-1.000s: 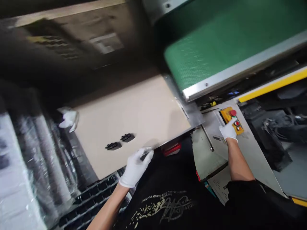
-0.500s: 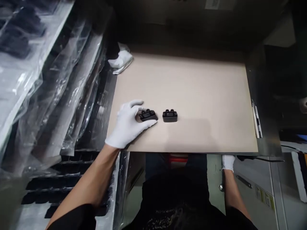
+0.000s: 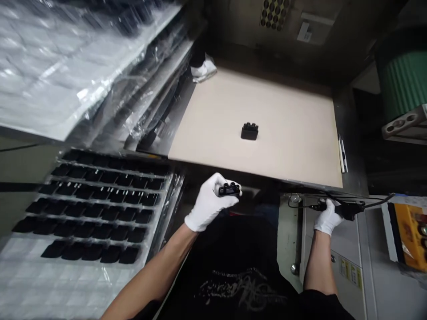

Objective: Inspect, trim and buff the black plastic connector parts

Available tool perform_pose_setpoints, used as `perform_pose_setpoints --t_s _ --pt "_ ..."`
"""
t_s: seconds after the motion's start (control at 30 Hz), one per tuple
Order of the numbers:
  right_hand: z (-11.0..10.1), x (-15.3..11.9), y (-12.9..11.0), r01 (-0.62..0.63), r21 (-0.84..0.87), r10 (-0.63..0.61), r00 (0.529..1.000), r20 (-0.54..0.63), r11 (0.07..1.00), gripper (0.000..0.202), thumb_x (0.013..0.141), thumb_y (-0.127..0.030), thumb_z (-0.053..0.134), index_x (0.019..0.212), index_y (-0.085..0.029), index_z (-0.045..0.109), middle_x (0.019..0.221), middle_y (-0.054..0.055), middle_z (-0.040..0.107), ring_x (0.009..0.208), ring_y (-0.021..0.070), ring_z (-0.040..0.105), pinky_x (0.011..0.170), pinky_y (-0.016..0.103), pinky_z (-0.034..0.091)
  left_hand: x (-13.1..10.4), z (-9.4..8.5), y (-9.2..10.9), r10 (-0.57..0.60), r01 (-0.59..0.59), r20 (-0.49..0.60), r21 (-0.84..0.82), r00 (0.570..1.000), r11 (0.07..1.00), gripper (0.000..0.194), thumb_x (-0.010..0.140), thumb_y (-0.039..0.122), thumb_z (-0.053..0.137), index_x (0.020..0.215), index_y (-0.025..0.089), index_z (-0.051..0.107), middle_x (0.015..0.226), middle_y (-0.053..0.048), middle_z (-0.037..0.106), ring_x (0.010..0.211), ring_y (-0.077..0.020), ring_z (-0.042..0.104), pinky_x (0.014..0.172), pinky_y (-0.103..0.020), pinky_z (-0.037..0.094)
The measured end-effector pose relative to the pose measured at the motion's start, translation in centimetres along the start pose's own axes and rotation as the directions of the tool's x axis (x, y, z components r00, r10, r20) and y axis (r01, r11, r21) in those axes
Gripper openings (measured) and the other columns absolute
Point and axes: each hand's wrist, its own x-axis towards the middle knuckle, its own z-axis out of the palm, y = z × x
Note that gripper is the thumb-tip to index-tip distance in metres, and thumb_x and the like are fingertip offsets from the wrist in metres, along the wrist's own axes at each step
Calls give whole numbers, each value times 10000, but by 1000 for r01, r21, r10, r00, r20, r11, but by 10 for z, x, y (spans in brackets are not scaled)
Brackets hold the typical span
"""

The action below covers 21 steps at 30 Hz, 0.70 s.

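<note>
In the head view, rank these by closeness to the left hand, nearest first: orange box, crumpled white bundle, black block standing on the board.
From the left hand:
1. Black block, on the board, ahead and slightly right.
2. White bundle, at the board's far-left corner.
3. Orange box, at the far right.

No word or number readable to me over remote feed. Pale script lettering (image 3: 248,291), smaller print around it, across black cloth shirt (image 3: 247,244) of person: strokes blurred, I make out no word. Yellow-and-white rectangular stickers (image 3: 350,271) on grey metal cabinet (image 3: 347,245): print too small for me. White rectangular label (image 3: 304,32) on dark back panel (image 3: 233,33): illegible.
</note>
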Motion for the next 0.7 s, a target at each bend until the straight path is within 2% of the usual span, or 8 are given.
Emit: perform_pose_setpoints --t_s 0.1,0.2,0.27,0.33,0.43,0.53,0.63,0.7 --pt "-42 -24 -12 -36 116 30 998 46 993 524 790 -476 667 1212 -168 630 894 36 725 710 221 737 795 415 635 -29 7 -42 -165 166 28 -34 986 985 409 708 350 921 938 170 635 878 -66 783 837 -238 751 802 -358 570" --pt "-79 -70 -26 -55 -46 68 926 371 997 601 811 -549 723 1291 -191 662 924 42 754 678 201 716 721 363 602 -37 5 -78 -223 226 40 -106 974 968 470 807 488 858 1050 127 679 939 -103 781 874 -237 758 837 -359 581" --pt "-91 -109 -34 42 -200 91 786 611 979 537 820 -597 739 1162 -183 742 996 86 776 822 236 737 802 374 594 -35 0 -99 -240 244 47 -150 970 958 527 808 537 848 1068 115 671 992 -124 773 906 -243 765 834 -349 587" --pt "-92 -147 -40 238 -281 94 584 807 930 428 856 -584 716 1028 -197 776 1040 99 786 938 257 732 888 372 570 -30 -7 -117 -248 251 39 -147 968 957 562 800 565 841 1080 117 650 1034 -133 760 909 -247 770 820 -344 592" --pt "-83 -191 -47 570 -352 145 376 915 742 364 930 -531 619 830 -214 768 905 96 771 899 269 709 876 372 524 -20 -19 -139 -211 211 -9 2 977 977 540 827 550 801 1126 141 613 1071 -129 749 862 -249 772 789 -359 597" --pt "-77 -207 -51 711 -451 169 433 885 539 405 939 -527 578 729 -216 729 819 101 735 841 267 680 822 355 479 -15 -33 -153 -75 96 -68 395 995 913 405 927 466 707 1191 171 622 1026 -123 766 930 -288 767 865 -398 582" --pt "-82 -203 -55 634 -553 256 502 826 541 402 930 -543 561 707 -236 692 729 46 692 706 206 616 681 293 412 -11 -51 -159 75 -8 -56 743 996 670 349 990 368 631 1278 171 639 1107 -176 774 1062 -352 746 950 -442 551" --pt "-85 -198 -58 583 -563 314 477 821 586 377 894 -539 589 673 -241 654 650 7 632 625 173 539 618 275 358 -8 -63 -161 134 -96 28 837 991 538 325 986 297 616 1279 163 658 1204 -202 757 1118 -369 728 987 -452 539"
